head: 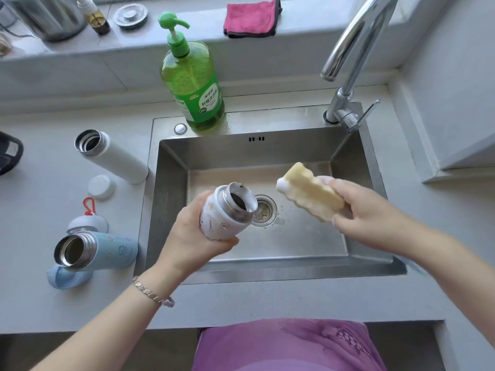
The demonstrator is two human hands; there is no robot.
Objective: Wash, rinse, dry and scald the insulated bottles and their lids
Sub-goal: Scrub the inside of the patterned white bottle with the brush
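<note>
Bottle [227, 214] leans, mouth pointing up-right toward sponge [310, 192].

A pale grey, smooth countertop [53, 303] holds a rectangular stainless-steel sink [171, 183] set into it. A curved chrome tap [356, 44] rises at the sink's back right corner. Behind runs a raised grey ledge [308, 25] in soft, even light, and a plain pale wall [455, 62] closes the right side.
</note>
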